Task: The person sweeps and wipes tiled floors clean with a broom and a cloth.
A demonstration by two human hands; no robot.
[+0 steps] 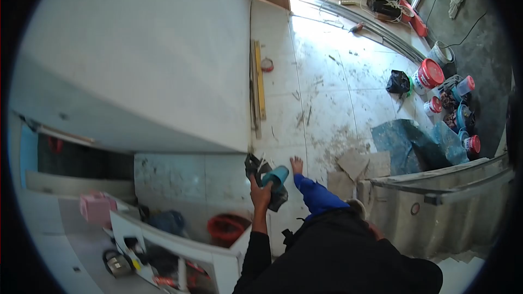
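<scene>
My left hand, at the end of a black sleeve, reaches out from the bottom of the head view. It is closed on a dark crumpled bundle with a teal cup-shaped piece in it. Just to its right, a second hand on a blue sleeve stretches over the tiled floor with its fingers spread. It seems to belong to another person in black, bent over below me. My right hand is not in view.
White wall panel at left, a yellow level along its foot. Dusty tiled floor with paint buckets, a black bag and a blue tarp at right. Stair rail at right. Red bucket and pink box below.
</scene>
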